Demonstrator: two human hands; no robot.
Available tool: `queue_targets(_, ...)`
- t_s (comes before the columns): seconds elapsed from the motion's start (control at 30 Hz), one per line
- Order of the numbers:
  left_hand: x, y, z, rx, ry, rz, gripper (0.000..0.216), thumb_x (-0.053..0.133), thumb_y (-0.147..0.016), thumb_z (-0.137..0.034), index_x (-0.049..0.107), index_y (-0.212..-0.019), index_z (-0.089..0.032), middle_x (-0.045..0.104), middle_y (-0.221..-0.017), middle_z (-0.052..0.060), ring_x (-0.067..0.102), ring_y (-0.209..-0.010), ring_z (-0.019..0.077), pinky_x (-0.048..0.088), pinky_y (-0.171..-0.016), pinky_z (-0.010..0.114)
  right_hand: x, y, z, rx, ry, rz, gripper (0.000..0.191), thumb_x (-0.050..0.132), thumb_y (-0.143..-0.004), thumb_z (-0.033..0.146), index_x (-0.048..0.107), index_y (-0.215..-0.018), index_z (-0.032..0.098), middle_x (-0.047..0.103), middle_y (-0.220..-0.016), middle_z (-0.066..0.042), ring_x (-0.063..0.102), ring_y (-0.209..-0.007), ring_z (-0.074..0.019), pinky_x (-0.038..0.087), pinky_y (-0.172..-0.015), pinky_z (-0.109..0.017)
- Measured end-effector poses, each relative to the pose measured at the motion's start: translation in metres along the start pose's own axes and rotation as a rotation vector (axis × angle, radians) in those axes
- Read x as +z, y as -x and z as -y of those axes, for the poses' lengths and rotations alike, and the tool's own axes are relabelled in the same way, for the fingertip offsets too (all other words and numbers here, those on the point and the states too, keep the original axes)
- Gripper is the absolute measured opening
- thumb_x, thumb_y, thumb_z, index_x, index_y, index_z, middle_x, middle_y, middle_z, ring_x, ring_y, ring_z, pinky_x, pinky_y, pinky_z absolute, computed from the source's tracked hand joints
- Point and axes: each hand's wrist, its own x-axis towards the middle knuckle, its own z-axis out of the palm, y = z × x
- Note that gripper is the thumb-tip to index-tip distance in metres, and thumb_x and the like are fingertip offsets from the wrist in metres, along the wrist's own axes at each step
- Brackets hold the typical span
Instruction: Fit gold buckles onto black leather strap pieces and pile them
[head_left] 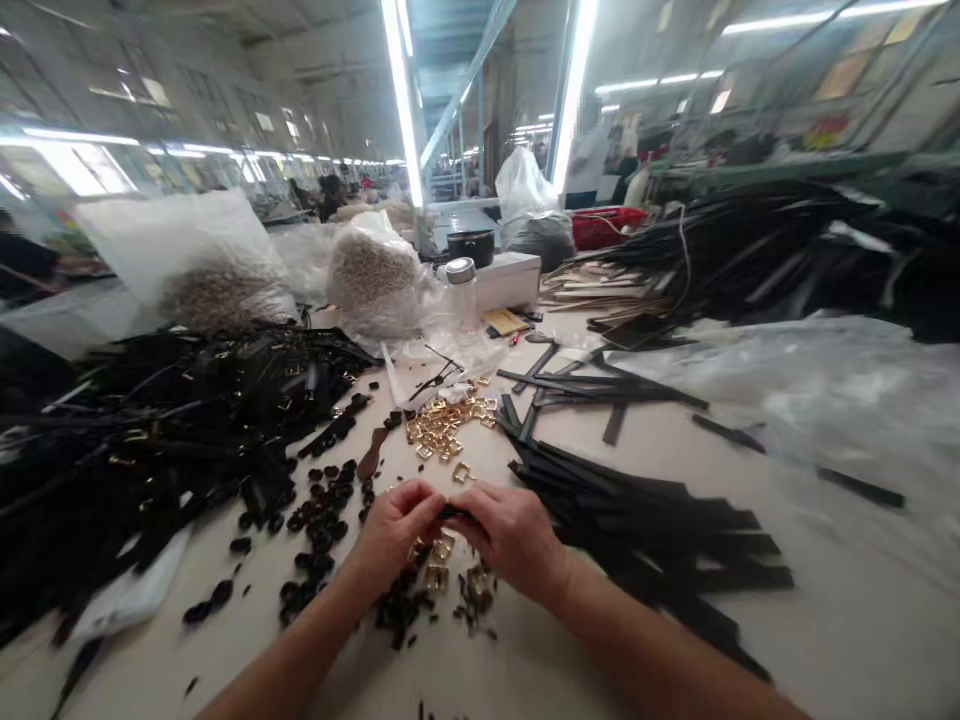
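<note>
A wide pale table point(855, 610) is covered with loose parts, and its bare surface is seen mostly toward the lower right. The large workroom is lit by bright tube lights point(405, 100), with windows seen at the far left. At the back of the table, clear plastic bags point(373, 262) filled with small beige pieces are set near a silver-lidded jar point(462, 295) and a white box point(510, 283). The left side is taken up by a tangled dark heap point(187, 430), beside which round black pieces point(322, 510) are scattered. On the right, flat black strips point(645, 510) are laid in a loose fan, and a crumpled plastic sheet point(840, 400) is spread beyond them.

A small black piece point(452, 511) is held between the two hands, above the middle of the near table. It is dark and narrow; its ends are hidden by the fingers, so its full shape cannot be told. It is pinched at one end by the thumb and fingers of the left hand point(401, 520) and clamped at the other by those of the right hand point(514, 530). Gold-coloured square buckles point(439, 428) are piled just beyond the hands.
</note>
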Motion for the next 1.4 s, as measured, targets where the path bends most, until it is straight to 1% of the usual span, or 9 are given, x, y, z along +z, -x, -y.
queue_targets(0.2,0.005,0.0,0.004,-0.023,0.126,0.023,0.035,0.071,-0.077,-0.048,0.06,-0.069,-0.016,0.055,-0.057,-0.004,0.046,-0.053,0.0089,0.038,-0.052,0.021,-0.004,-0.001,0.002,0.033,0.007,0.036,0.03,0.047,-0.099,0.043,0.063,-0.091,0.019,0.067,-0.076,-0.002,0.063,-0.068,-0.0151,0.036,-0.06,-0.025)
queue_targets(0.4,-0.007,-0.01,-0.003,-0.008,-0.105,0.087,0.034,0.063,-0.081,-0.05,0.063,-0.071,-0.017,0.063,-0.064,0.0,0.056,-0.06,0.0137,0.045,-0.06,0.026,-0.008,-0.003,-0.001,0.073,0.044,0.055,0.019,0.061,-0.092,0.03,0.06,-0.077,0.019,0.067,-0.072,0.0,0.061,-0.061,-0.0134,0.032,-0.057,-0.025)
queue_targets(0.47,-0.027,-0.026,-0.013,0.061,-0.339,0.075,0.032,0.059,-0.082,-0.048,0.065,-0.073,-0.019,0.066,-0.069,0.002,0.06,-0.067,0.0168,0.047,-0.065,0.028,-0.008,-0.004,-0.003,0.087,0.031,0.064,0.017,0.062,-0.091,0.028,0.06,-0.078,0.019,0.068,-0.072,0.0,0.061,-0.061,-0.0129,0.033,-0.057,-0.024)
queue_targets(0.6,-0.074,-0.076,-0.027,0.227,-0.97,-0.189,0.024,0.057,-0.081,-0.04,0.071,-0.083,-0.02,0.071,-0.089,0.005,0.064,-0.084,0.0231,0.048,-0.08,0.034,-0.006,-0.005,-0.008,0.098,0.017,0.073,0.011,0.063,-0.09,0.026,0.061,-0.082,0.019,0.07,-0.076,-0.001,0.063,-0.065,-0.0132,0.035,-0.059,-0.023)
queue_targets(0.67,-0.087,-0.103,-0.025,0.217,-1.119,-0.25,0.025,0.059,-0.08,-0.037,0.072,-0.092,-0.019,0.07,-0.101,0.009,0.064,-0.096,0.0258,0.046,-0.089,0.036,-0.005,-0.004,-0.01,0.104,0.025,0.078,0.01,0.064,-0.089,0.026,0.062,-0.083,0.019,0.07,-0.077,-0.001,0.063,-0.066,-0.0136,0.036,-0.06,-0.023)
queue_targets(0.93,-0.073,-0.17,-0.001,0.18,-1.175,-0.321,0.027,0.063,-0.077,-0.037,0.071,-0.092,-0.015,0.069,-0.097,0.013,0.063,-0.098,0.0302,0.047,-0.088,0.039,-0.002,-0.002,-0.015,0.154,0.045,0.136,0.009,0.069,-0.086,0.027,0.064,-0.089,0.019,0.07,-0.08,-0.001,0.066,-0.07,-0.0153,0.038,-0.061,-0.025)
queue_targets(1.07,-0.078,-0.169,-0.002,0.202,-1.158,-0.32,0.022,0.062,-0.076,-0.029,0.071,-0.092,-0.017,0.07,-0.095,0.01,0.063,-0.095,0.0274,0.047,-0.088,0.036,-0.001,-0.002,-0.017,0.167,0.028,0.15,0.01,0.068,-0.087,0.026,0.063,-0.091,0.019,0.071,-0.082,-0.001,0.066,-0.071,-0.0157,0.038,-0.062,-0.025)
queue_targets(1.2,-0.096,-0.147,-0.002,0.222,-1.128,-0.272,0.02,0.06,-0.075,-0.027,0.071,-0.09,-0.019,0.07,-0.096,0.009,0.064,-0.09,0.0237,0.048,-0.084,0.033,-0.001,-0.001,-0.018,0.184,0.007,0.171,0.009,0.067,-0.088,0.027,0.064,-0.091,0.019,0.07,-0.082,-0.001,0.066,-0.071,-0.0158,0.038,-0.062,-0.025)
queue_targets(1.4,-0.118,-0.098,-0.004,0.196,-1.032,-0.051,0.019,0.059,-0.078,-0.036,0.072,-0.074,-0.023,0.071,-0.075,0.0,0.065,-0.072,0.0183,0.049,-0.071,0.027,0.001,0.001,-0.019,0.217,-0.037,0.216,0.009,0.064,-0.09,0.028,0.063,-0.094,0.021,0.07,-0.085,-0.001,0.066,-0.073,-0.0159,0.039,-0.064,-0.025)
